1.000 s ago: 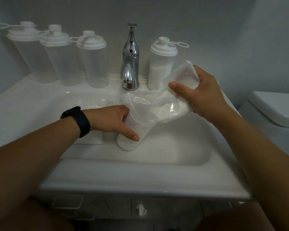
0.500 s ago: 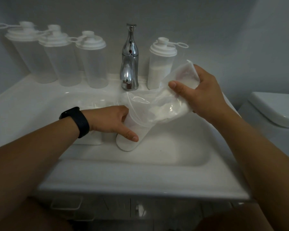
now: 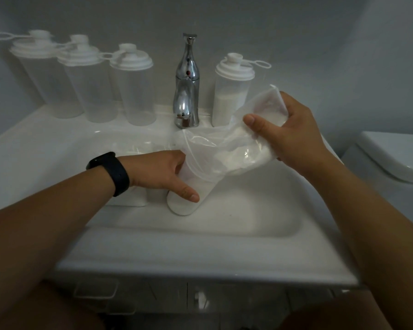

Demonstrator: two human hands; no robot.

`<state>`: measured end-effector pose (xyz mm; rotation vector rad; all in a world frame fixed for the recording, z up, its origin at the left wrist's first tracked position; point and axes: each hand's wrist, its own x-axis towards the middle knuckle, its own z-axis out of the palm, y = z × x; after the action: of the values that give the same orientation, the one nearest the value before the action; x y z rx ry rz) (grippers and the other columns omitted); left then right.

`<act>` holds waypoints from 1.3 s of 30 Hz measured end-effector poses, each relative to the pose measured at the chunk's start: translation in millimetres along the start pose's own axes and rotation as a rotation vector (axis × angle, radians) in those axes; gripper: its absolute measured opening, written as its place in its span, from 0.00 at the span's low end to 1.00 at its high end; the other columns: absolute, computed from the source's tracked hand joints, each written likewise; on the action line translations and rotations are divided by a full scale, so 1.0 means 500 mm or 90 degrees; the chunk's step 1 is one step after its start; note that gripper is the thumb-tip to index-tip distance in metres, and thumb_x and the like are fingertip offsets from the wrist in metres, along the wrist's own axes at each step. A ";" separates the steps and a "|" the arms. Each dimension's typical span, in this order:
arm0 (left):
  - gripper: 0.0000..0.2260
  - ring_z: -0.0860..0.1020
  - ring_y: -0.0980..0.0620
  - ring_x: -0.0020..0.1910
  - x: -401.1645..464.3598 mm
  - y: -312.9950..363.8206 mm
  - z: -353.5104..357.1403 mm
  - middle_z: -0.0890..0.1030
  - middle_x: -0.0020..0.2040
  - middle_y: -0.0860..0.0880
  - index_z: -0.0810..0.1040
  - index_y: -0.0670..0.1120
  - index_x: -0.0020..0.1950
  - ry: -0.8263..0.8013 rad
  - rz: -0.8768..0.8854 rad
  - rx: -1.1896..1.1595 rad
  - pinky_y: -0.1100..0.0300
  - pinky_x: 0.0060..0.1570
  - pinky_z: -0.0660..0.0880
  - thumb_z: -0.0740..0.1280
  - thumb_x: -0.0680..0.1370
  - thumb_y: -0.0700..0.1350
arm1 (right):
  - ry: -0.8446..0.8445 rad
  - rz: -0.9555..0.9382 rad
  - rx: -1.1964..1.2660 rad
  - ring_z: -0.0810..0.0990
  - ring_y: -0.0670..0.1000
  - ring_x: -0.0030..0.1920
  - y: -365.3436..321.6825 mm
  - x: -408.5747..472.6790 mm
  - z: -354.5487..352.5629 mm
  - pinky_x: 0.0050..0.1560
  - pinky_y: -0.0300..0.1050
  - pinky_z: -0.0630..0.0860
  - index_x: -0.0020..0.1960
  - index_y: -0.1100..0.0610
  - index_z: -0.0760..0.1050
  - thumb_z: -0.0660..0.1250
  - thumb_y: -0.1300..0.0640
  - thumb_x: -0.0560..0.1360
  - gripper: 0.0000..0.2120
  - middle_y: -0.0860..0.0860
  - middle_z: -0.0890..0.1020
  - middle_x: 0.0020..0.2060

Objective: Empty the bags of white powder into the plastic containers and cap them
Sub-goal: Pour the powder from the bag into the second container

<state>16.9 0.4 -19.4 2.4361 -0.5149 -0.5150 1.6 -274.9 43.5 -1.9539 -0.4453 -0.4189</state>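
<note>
**Basin crowded at centre, open to the front right**

Beyond the right hand's fingers [image 3: 260, 122] stand the capped container [image 3: 231, 101] and the tap [image 3: 187, 91], close behind. Just beside the left hand's fingers [image 3: 188, 191], the open container [image 3: 188, 203] and the bag [image 3: 224, 153] block the centre. The sink [image 3: 248, 222] floor lies open nearer the body.

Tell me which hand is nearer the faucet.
Right. The right hand holds the bag just right of the faucet, beside its base. The left hand grips the container lower in the basin.
</note>
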 end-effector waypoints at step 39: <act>0.43 0.82 0.53 0.55 -0.010 0.015 -0.002 0.85 0.55 0.54 0.81 0.52 0.60 -0.001 -0.002 0.001 0.47 0.63 0.78 0.77 0.52 0.75 | -0.011 -0.020 0.001 0.82 0.36 0.40 -0.005 0.000 -0.003 0.33 0.29 0.74 0.50 0.42 0.76 0.75 0.47 0.74 0.09 0.30 0.81 0.38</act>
<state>11.2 -2.6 -13.0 2.4384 -0.5119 -0.5181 0.1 -275.5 46.1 -1.9528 -0.4877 -0.4218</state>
